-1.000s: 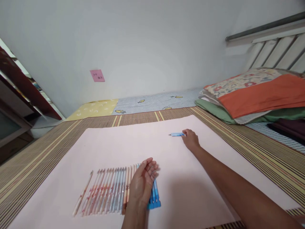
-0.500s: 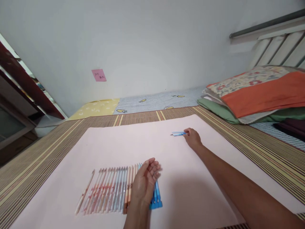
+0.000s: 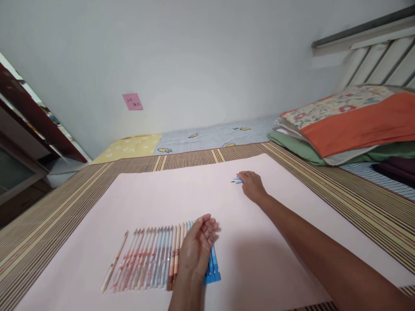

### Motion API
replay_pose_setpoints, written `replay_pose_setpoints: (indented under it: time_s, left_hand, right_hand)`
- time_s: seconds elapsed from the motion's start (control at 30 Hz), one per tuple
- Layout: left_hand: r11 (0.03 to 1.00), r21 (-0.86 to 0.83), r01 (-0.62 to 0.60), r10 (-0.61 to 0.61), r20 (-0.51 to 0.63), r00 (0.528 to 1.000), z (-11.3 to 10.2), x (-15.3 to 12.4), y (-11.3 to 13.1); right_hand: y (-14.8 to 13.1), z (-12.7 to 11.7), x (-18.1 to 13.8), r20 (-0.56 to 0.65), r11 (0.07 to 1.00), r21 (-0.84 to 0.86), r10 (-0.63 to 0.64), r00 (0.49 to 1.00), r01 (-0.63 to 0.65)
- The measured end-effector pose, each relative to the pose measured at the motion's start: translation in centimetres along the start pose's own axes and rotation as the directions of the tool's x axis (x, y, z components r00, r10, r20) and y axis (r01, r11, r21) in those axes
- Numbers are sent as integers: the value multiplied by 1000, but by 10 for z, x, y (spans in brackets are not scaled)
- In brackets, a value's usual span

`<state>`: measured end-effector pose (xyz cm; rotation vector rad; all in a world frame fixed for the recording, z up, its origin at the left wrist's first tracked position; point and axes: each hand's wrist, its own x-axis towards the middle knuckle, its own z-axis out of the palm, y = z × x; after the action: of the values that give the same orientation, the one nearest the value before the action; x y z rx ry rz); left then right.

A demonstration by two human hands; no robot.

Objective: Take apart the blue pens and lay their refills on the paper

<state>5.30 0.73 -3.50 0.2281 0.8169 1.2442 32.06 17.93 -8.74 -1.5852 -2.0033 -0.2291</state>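
A row of several pens [image 3: 147, 259] lies side by side on a large pale pink sheet [image 3: 168, 194], running from pinkish through pale blue and peach-brown to bright blue pens [image 3: 214, 268] at the right end. My left hand [image 3: 197, 246] is over the right part of that row, palm turned sideways, fingers loosely curled and apart, holding nothing; it hides some pens. Farther back, my right hand [image 3: 253, 183] has its fingers closed over light-blue pens [image 3: 238, 180]. Only their left ends show, one with a dark tip.
Under the sheet is a striped mat [image 3: 74, 203]. Folded bedding with an orange pillow [image 3: 359, 129] is stacked at the right. A checked cloth [image 3: 210, 136] runs along the wall, where a pink note [image 3: 132, 101] is stuck.
My right hand has slid left along the light-blue pens and now covers most of them. My left hand has stayed in place over the row.
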Motion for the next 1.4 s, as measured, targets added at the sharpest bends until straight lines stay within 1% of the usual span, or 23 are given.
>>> replay_pose_setpoints:
  time_s: [0.1, 0.23, 0.47, 0.73, 1.0, 1.1, 1.2, 1.3, 1.4]
  left_hand:
    - [1000, 1, 4, -4, -6, 1000, 0, 0, 0]
    - [1000, 5, 2, -2, -7, 1000, 0, 0, 0]
    - [1000, 6, 0, 0, 0, 1000, 2, -1, 0]
    - [1000, 12, -4, 4, 0, 1000, 0, -1, -2]
    - [1000, 8, 1, -1, 11, 1000, -1, 1, -3]
    - [1000, 8, -3, 3, 23, 1000, -2, 2, -3]
    - [1000, 12, -5, 5, 22, 1000, -1, 3, -2]
    - [999, 29, -17, 16, 36, 999, 0, 1, 0]
    - [995, 73, -61, 53, 96, 994, 1, -7, 3]
  right_hand:
    - [-1, 5, 4, 38, 1000, -5, 13, 999, -13]
    - [3, 9, 5, 43, 999, 12, 29, 999, -30]
    - [6, 10, 1, 17, 999, 44, 25, 1000, -26]
    - [1, 7, -3, -13, 997, 76, 12, 1000, -10]
    - [-2, 1, -6, -35, 993, 110, 48, 998, -44]
    - [-8, -10, -14, -39, 988, 134, 82, 996, -76]
    - [-19, -31, -36, -40, 975, 194, 120, 992, -111]
    - [-27, -64, -74, -9, 966, 237, 112, 994, -107]
    - [-31, -104, -125, 26, 954, 263, 145, 989, -147]
